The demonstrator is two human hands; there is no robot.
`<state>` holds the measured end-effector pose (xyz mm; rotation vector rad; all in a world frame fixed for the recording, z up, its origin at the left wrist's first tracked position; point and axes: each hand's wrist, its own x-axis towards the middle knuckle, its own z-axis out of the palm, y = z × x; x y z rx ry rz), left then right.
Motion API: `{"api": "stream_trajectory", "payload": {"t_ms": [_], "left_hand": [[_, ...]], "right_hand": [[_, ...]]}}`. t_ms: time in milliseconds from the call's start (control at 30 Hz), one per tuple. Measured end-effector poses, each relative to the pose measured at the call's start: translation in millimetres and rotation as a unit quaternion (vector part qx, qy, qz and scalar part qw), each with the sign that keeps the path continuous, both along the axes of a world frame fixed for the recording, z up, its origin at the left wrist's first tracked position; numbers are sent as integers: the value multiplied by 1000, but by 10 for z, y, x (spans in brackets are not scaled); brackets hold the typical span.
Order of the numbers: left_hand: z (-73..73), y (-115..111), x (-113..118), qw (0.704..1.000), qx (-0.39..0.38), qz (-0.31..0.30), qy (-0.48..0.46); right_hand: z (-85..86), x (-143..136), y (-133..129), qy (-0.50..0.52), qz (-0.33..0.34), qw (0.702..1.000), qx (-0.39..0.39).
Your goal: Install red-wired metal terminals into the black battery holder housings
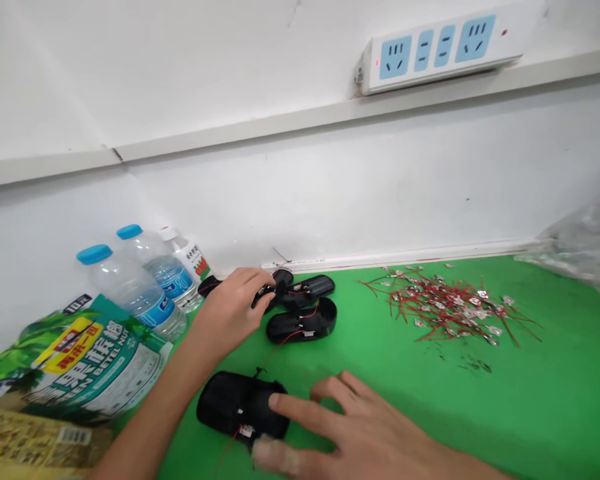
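Note:
My left hand reaches to the back of the green table. Its fingers are closed on a black plastic casing, mostly hidden under the hand, among similar parts. Just right of it lie more black casings with thin red wires and small silvery pieces. Near the front sits a larger black casing with a red wire and a small white piece. My right hand is over its right end, fingers apart, the index fingertip touching or just above it. The thumb is close to its near edge.
A pile of red wires with small metal pieces lies on the green tabletop. Water bottles and a green betel nut bag stand at left. A clear plastic bag is at right. A power strip is on the wall.

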<state>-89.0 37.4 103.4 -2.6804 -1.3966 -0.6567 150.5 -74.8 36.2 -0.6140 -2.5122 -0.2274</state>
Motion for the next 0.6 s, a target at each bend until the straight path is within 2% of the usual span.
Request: {"api": "stream_trajectory", "payload": {"t_ms": [67,167,333,467,533,600], "left_hand": [[23,-32,33,1000,4,-17,-12],[35,-118,95,998,-20,-60,-26],[3,-355,250,978,-127,-164,-23],[-49,-520,398,946,-236,-221,-23],[-102,-574,428,940,-243,-238,-24],[-189,-613,409,947,-219,-235,-14]], "right_hand": [[-19,-134,-3,-2,4,1000,-8],[-48,-126,27,12,23,999,-41],[38,189,118,-35,68,991,-109],[147,411,219,11,82,981,-175],[214,537,291,56,71,982,-166],[296,729,386,106,24,984,-142]]}}
